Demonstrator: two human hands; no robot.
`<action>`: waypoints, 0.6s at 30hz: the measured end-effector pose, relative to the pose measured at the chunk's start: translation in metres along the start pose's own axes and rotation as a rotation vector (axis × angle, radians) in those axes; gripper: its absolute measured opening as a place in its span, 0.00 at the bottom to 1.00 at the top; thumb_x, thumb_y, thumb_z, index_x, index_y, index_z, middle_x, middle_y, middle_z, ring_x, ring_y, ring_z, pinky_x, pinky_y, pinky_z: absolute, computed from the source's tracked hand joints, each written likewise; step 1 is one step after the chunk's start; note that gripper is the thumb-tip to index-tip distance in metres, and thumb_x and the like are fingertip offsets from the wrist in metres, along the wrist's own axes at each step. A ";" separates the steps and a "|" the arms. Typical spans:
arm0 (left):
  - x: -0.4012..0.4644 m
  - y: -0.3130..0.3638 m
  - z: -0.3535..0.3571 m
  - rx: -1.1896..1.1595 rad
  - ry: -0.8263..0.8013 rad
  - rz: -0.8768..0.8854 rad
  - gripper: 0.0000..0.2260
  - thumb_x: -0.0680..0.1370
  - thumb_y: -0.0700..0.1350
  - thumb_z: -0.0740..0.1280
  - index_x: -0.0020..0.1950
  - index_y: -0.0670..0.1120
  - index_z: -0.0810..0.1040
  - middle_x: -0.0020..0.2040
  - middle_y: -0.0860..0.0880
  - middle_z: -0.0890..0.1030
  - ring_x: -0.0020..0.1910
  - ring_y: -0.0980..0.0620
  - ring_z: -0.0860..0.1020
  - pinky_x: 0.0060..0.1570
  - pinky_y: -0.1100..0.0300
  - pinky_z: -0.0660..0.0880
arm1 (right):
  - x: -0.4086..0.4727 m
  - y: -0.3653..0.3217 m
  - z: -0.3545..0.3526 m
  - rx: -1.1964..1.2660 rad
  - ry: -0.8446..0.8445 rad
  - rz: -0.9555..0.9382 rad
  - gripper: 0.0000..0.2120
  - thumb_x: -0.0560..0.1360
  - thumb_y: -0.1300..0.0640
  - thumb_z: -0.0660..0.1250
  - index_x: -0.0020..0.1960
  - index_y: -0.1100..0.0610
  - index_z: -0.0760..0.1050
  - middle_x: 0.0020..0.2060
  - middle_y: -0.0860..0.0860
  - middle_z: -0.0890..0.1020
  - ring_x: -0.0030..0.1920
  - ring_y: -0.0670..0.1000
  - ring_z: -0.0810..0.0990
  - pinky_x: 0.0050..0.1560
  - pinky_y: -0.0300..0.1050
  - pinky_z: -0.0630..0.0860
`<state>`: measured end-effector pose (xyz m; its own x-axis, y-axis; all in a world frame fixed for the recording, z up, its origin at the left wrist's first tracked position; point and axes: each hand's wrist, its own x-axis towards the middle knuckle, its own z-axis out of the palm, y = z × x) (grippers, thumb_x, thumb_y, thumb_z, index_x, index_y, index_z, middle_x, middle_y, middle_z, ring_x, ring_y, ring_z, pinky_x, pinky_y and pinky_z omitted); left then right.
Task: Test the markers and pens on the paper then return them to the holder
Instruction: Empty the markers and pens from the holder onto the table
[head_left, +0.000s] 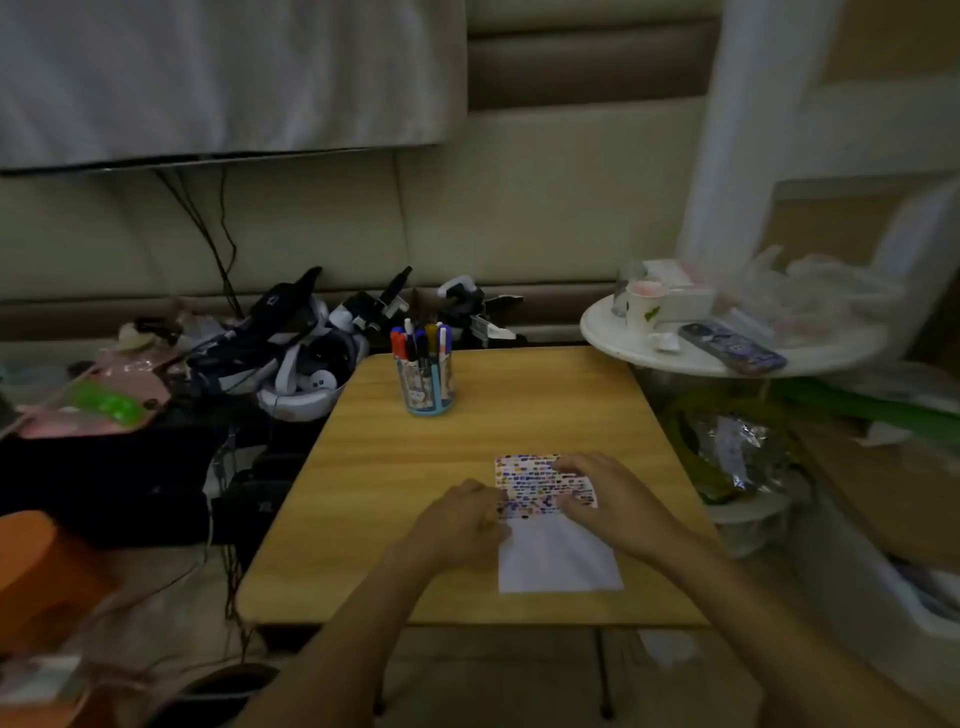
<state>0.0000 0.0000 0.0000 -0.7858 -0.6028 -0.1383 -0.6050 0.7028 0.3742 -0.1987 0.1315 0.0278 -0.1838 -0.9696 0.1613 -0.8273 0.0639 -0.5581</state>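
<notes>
A white paper (561, 564) lies on the wooden table (384, 499), its far half covered with several small coloured test marks (530, 475). My left hand (457, 525) is at the paper's left edge, fingers curled and pinching that edge. My right hand (608, 499) rests flat on the marked part, fingers spread. Neither hand holds a pen. The patterned holder (428, 389) stands upright near the table's far edge, filled with several markers and pens (421, 340), about an arm's reach beyond my hands.
A pile of headsets and cables (296, 353) crowds the table's far left corner. To the right, a white round side table (675, 353) carries a cup (641, 306), a phone (732, 345) and plastic bags. Bags and boxes fill the floor on the right.
</notes>
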 end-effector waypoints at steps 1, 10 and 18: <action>-0.004 0.003 0.001 0.007 0.002 -0.007 0.25 0.80 0.56 0.63 0.76 0.50 0.66 0.69 0.46 0.69 0.67 0.44 0.69 0.64 0.52 0.70 | -0.007 -0.001 0.001 -0.007 0.017 -0.006 0.20 0.80 0.48 0.66 0.71 0.48 0.71 0.66 0.45 0.75 0.67 0.46 0.72 0.64 0.42 0.70; -0.017 0.007 0.015 0.107 0.035 -0.042 0.29 0.77 0.60 0.65 0.76 0.54 0.65 0.73 0.49 0.64 0.69 0.47 0.66 0.66 0.53 0.68 | -0.035 0.001 0.008 -0.129 -0.096 0.062 0.22 0.79 0.46 0.66 0.72 0.46 0.69 0.70 0.44 0.72 0.69 0.46 0.69 0.65 0.43 0.69; -0.002 -0.002 0.014 0.159 0.063 -0.024 0.29 0.77 0.62 0.64 0.76 0.56 0.65 0.69 0.49 0.65 0.67 0.46 0.65 0.65 0.51 0.64 | -0.006 0.009 0.028 -0.114 -0.075 0.053 0.22 0.80 0.47 0.66 0.72 0.46 0.68 0.69 0.43 0.72 0.68 0.46 0.69 0.66 0.42 0.69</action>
<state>0.0005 0.0054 -0.0137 -0.7642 -0.6392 -0.0859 -0.6403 0.7358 0.2206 -0.1901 0.1313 -0.0006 -0.1919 -0.9788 0.0708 -0.8731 0.1374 -0.4678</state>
